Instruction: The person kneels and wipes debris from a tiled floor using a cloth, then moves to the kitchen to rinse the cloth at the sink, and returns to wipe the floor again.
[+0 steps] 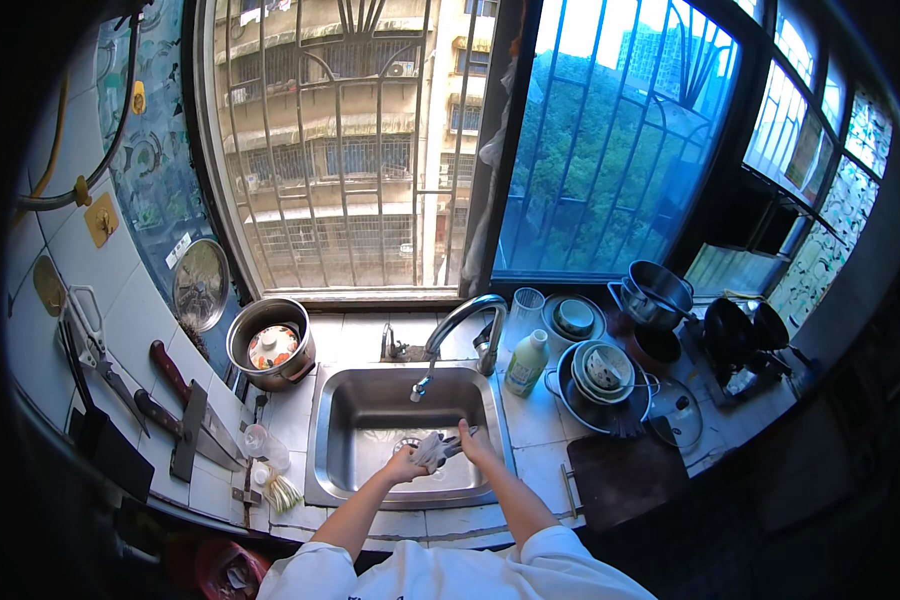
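Over the stainless steel sink, my left hand grips one side of a greyish crumpled cloth. My right hand is closed around a dark, slender item beside the cloth; its exact kind is too small to tell. Both hands are close together above the basin floor, near its drain. The curved chrome faucet arches over the back of the sink, its spout behind my hands. Whether water is running cannot be told.
Left of the sink stand a steel pot and a small brush; knives hang on the tiled wall. To the right are a green bottle, a pan with stacked bowls, a glass lid and a dark cutting board.
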`<action>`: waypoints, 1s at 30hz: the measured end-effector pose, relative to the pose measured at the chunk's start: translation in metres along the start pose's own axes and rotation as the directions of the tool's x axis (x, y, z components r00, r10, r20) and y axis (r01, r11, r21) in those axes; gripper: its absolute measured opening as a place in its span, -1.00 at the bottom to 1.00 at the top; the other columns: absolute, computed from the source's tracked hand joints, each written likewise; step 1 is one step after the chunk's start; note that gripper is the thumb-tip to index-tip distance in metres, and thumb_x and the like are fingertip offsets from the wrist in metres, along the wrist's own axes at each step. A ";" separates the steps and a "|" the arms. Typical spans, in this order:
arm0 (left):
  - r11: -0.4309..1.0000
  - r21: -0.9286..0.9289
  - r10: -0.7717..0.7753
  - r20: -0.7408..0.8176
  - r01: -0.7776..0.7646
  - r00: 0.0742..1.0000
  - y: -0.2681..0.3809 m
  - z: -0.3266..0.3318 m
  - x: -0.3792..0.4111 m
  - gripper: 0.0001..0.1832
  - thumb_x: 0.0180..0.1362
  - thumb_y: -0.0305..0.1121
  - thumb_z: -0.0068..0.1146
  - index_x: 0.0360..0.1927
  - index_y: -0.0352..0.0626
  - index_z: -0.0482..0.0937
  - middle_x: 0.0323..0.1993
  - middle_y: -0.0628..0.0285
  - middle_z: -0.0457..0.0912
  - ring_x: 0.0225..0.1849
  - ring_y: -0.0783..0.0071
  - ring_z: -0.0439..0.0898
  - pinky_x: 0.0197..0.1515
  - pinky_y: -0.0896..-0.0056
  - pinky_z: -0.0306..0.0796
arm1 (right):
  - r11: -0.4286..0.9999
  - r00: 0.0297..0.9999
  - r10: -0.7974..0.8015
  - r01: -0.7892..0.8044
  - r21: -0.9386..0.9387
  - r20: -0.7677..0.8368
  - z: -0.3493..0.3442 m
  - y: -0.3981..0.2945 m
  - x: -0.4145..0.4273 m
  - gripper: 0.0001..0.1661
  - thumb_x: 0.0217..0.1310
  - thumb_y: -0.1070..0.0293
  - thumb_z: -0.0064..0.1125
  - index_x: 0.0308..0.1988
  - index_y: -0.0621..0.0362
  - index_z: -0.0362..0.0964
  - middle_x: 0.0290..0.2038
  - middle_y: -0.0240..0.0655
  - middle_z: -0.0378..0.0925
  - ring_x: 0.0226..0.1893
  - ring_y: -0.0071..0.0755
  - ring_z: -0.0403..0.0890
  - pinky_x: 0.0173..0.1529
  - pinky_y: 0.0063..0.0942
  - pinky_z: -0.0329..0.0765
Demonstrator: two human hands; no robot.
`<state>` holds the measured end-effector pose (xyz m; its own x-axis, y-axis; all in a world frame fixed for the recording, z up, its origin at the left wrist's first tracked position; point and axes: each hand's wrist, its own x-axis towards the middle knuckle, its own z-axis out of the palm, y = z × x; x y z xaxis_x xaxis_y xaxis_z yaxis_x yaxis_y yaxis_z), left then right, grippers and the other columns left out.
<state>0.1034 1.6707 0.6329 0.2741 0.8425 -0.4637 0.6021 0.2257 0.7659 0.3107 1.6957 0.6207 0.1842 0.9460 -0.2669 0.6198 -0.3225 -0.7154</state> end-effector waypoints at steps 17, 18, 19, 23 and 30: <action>0.316 -0.901 -0.287 0.207 0.296 0.935 -0.022 -0.010 -0.014 -0.54 0.28 0.03 -0.26 -0.07 -0.15 0.42 -0.24 0.07 0.55 -0.21 0.24 0.53 -0.22 0.28 0.44 | 0.694 0.957 -0.223 0.288 0.660 -0.183 -0.084 -0.086 -0.087 -0.29 0.35 -0.15 -0.32 -0.46 0.23 0.50 -0.53 -0.39 0.53 -0.53 -0.59 0.49 -0.35 -0.58 0.43; 0.352 -0.884 -0.331 0.190 0.308 0.924 -0.023 -0.007 -0.013 -0.55 0.27 0.02 -0.25 -0.09 -0.16 0.42 -0.27 0.07 0.55 -0.23 0.25 0.53 -0.25 0.29 0.44 | 0.688 0.967 -0.189 0.253 0.680 -0.168 -0.082 -0.077 -0.083 -0.29 0.34 -0.15 -0.32 -0.46 0.23 0.49 -0.53 -0.38 0.53 -0.53 -0.59 0.50 -0.38 -0.59 0.43; 0.386 -0.864 -0.375 0.172 0.322 0.911 -0.024 -0.005 -0.014 -0.56 0.26 0.00 -0.24 -0.11 -0.17 0.42 -0.29 0.07 0.55 -0.24 0.25 0.53 -0.28 0.29 0.45 | 0.681 0.976 -0.155 0.216 0.700 -0.151 -0.080 -0.068 -0.079 -0.29 0.34 -0.16 -0.32 -0.46 0.23 0.48 -0.54 -0.37 0.53 -0.54 -0.60 0.50 -0.40 -0.60 0.44; 0.144 -0.966 -0.441 0.132 0.215 0.888 -0.029 0.000 -0.017 -0.68 0.18 -0.22 -0.03 -0.11 -0.24 0.39 -0.19 0.02 0.49 -0.20 0.18 0.54 -0.18 0.21 0.47 | 0.706 0.994 0.108 -0.084 0.703 0.010 -0.082 -0.036 -0.069 -0.26 0.29 -0.27 -0.38 -0.29 0.20 0.45 -0.53 -0.34 0.54 -0.65 -0.46 0.54 -0.60 -0.60 0.47; -0.185 -0.981 -0.559 0.150 0.054 0.816 -0.045 0.024 -0.052 -0.62 0.16 -0.42 -0.20 0.08 -0.23 0.29 0.07 0.00 0.37 0.06 0.11 0.41 0.09 -0.02 0.32 | 0.536 0.912 0.262 -0.410 0.738 0.316 -0.062 0.018 -0.098 -0.57 0.35 0.02 -0.23 -0.01 0.00 0.41 -0.09 -0.26 0.45 -0.37 -0.38 0.56 -0.37 -0.46 0.52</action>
<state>0.0798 1.6051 0.6119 -0.0005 0.4881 -0.8728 -0.8324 0.4835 0.2709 0.3509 1.5996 0.6736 0.0893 0.7675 -0.6348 -0.3065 -0.5852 -0.7507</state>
